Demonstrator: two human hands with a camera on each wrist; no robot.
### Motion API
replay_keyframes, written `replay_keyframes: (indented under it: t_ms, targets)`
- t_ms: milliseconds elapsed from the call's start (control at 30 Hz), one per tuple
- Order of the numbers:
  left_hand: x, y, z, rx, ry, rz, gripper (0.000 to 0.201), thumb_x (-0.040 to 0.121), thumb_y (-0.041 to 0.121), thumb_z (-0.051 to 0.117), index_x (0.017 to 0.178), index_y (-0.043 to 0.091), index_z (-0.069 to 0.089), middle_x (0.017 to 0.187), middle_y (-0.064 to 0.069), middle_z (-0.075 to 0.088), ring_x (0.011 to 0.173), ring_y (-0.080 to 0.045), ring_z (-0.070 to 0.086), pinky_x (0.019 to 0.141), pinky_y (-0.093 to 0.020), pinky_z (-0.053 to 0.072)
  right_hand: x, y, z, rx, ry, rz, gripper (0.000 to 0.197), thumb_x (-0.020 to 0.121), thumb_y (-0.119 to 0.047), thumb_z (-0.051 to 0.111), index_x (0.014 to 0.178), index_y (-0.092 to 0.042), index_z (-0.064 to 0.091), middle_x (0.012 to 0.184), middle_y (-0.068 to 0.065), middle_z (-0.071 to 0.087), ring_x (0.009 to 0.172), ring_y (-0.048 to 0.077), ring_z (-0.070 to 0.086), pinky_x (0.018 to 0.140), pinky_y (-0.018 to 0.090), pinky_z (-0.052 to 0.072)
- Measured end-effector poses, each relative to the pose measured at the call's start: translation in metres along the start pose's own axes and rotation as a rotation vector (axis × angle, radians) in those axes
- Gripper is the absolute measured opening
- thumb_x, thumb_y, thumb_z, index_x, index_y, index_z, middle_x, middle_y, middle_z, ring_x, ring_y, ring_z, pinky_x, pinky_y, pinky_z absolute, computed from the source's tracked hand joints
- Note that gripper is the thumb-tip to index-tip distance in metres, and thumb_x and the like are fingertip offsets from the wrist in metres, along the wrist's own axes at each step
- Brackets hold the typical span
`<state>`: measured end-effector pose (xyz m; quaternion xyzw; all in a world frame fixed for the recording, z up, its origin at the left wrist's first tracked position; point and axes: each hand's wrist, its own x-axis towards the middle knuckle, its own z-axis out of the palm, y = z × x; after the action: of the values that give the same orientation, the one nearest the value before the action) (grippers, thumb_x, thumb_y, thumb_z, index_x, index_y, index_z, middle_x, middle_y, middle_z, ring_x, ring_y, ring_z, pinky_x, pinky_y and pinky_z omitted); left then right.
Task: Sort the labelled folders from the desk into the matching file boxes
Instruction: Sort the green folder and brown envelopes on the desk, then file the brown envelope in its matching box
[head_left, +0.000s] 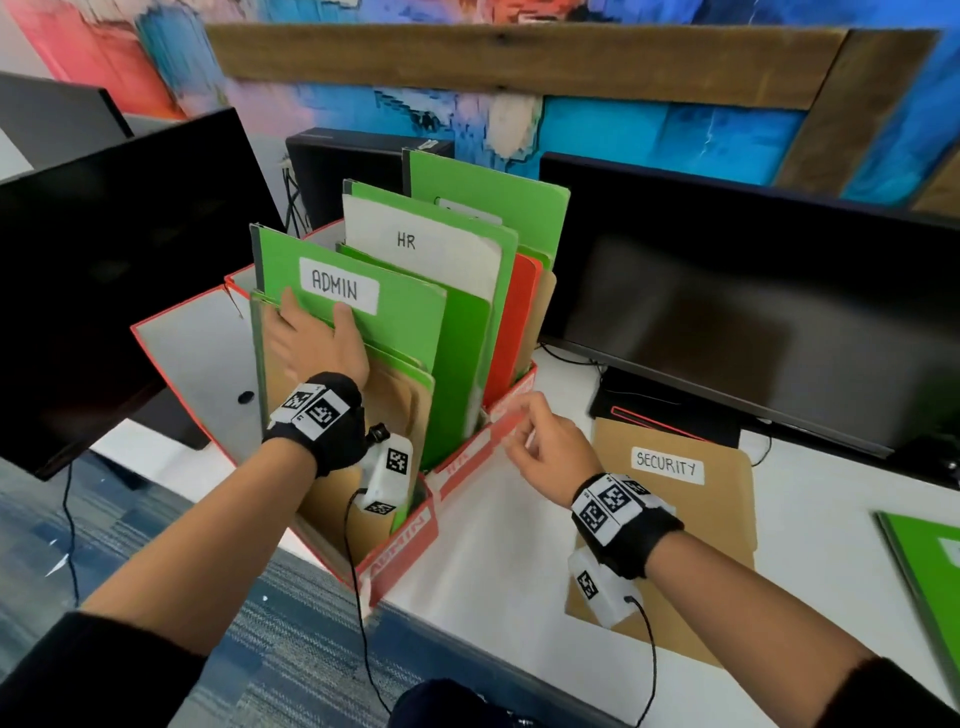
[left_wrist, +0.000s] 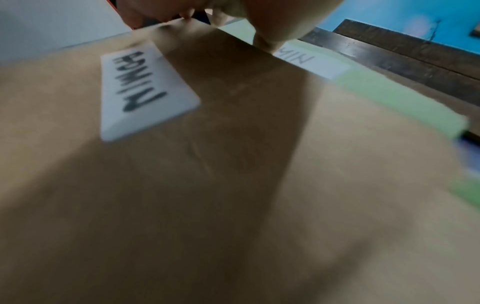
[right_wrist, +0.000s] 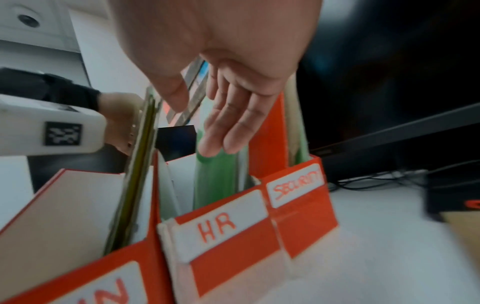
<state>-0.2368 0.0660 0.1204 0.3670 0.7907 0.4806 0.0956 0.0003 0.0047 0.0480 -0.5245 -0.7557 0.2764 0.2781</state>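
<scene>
Three red file boxes stand side by side: ADMIN, HR and SECURITY. My left hand grips the top edge of a brown ADMIN-labelled folder standing in the ADMIN box, its fingertips against the green ADMIN folder behind. My right hand hovers with relaxed fingers and nothing in it, just in front of the HR box. A brown SECURITY folder lies flat on the desk under my right wrist.
Green, white-faced HR and red folders stand in the farther boxes. A green folder lies at the desk's right edge. Dark monitors stand to the right and left, with cables behind the boxes. The ADMIN box overhangs the desk's front corner.
</scene>
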Motion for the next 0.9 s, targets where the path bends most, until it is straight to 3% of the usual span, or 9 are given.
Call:
replay_keyframes:
  t_ms: [167,233,367,500,600,667,733,800,900]
  targets:
    - [-0.059,0.03,0.022,-0.07,0.038,0.092,0.059,0.086,0.028,0.05,0.14,0.013,0.033,0.15,-0.013,0.024,0.135,-0.031,0.027,0.11,-0.047,0.026,-0.036,0.071,-0.052,-0.154,-0.113,0.241,0.033,0.088,-0.018,0.052,0.12,-0.016,0.043,0.088,0.0,0.062,0.077,0.023,0.062,0.072,0.033,0.052]
    - [-0.084,0.041,0.034,-0.064,0.052,0.151,0.059,0.083,0.028,0.051,0.138,0.012,0.035,0.149,-0.012,0.025,0.136,-0.028,0.026,0.11,-0.044,0.023,-0.048,0.1,-0.075,-0.218,-0.153,0.343,0.034,0.088,-0.018,0.051,0.121,-0.014,0.045,0.101,0.006,0.063,0.085,0.028,0.062,0.074,0.031,0.049]
    - [-0.132,0.057,0.058,0.044,0.084,0.268,0.065,0.077,0.028,0.056,0.137,0.014,0.037,0.15,-0.009,0.024,0.14,-0.025,0.022,0.114,-0.045,0.012,-0.073,0.149,-0.112,-0.31,-0.22,0.54,0.037,0.09,-0.021,0.05,0.125,-0.017,0.038,0.106,0.012,0.062,0.082,0.027,0.059,0.068,0.028,0.045]
    - [-0.177,0.054,0.093,0.198,-0.017,0.349,0.066,0.073,0.024,0.057,0.135,0.016,0.038,0.153,-0.008,0.021,0.142,-0.027,0.021,0.115,-0.048,0.007,-0.101,0.188,-0.136,-0.333,-0.336,0.691,0.048,0.09,-0.02,0.049,0.133,-0.009,0.031,0.117,0.016,0.058,0.102,0.032,0.06,0.08,0.032,0.048]
    - [-0.198,0.039,0.122,0.291,-0.181,0.37,0.052,0.074,0.02,0.058,0.124,0.011,0.047,0.144,-0.013,0.033,0.133,-0.033,0.032,0.111,-0.047,0.02,-0.118,0.212,-0.141,-0.306,-0.362,0.77,0.05,0.088,-0.021,0.052,0.131,-0.009,0.032,0.121,0.015,0.057,0.107,0.031,0.058,0.084,0.034,0.048]
    - [-0.209,0.03,0.144,0.328,-0.404,0.265,0.044,0.08,0.016,0.058,0.122,0.004,0.049,0.137,-0.018,0.036,0.125,-0.037,0.039,0.105,-0.043,0.032,-0.126,0.223,-0.139,-0.261,-0.356,0.805,0.054,0.087,-0.027,0.056,0.132,-0.009,0.032,0.121,0.014,0.058,0.109,0.03,0.058,0.085,0.033,0.047]
    - [-0.215,0.015,0.168,0.387,-0.646,0.021,0.042,0.086,0.02,0.056,0.124,0.004,0.049,0.137,-0.018,0.035,0.123,-0.037,0.042,0.099,-0.037,0.038,-0.129,0.23,-0.137,-0.177,-0.347,0.825,0.065,0.084,-0.033,0.061,0.136,-0.011,0.029,0.125,0.012,0.056,0.112,0.029,0.057,0.088,0.033,0.047]
    - [-0.217,-0.011,0.188,0.466,-0.78,-0.18,0.049,0.085,0.031,0.055,0.126,0.005,0.05,0.136,-0.017,0.043,0.119,-0.037,0.049,0.094,-0.035,0.042,-0.13,0.234,-0.133,-0.099,-0.328,0.842,0.066,0.083,-0.033,0.062,0.136,-0.011,0.029,0.128,0.01,0.053,0.111,0.029,0.057,0.09,0.038,0.05]
    - [-0.219,-0.049,0.227,0.457,-0.982,-0.293,0.056,0.078,0.041,0.054,0.126,0.011,0.052,0.108,-0.013,0.058,0.113,-0.035,0.056,0.099,-0.041,0.047,-0.13,0.237,-0.126,-0.04,-0.303,0.847,0.064,0.083,-0.026,0.059,0.137,-0.013,0.026,0.126,0.012,0.054,0.109,0.03,0.058,0.09,0.044,0.052]
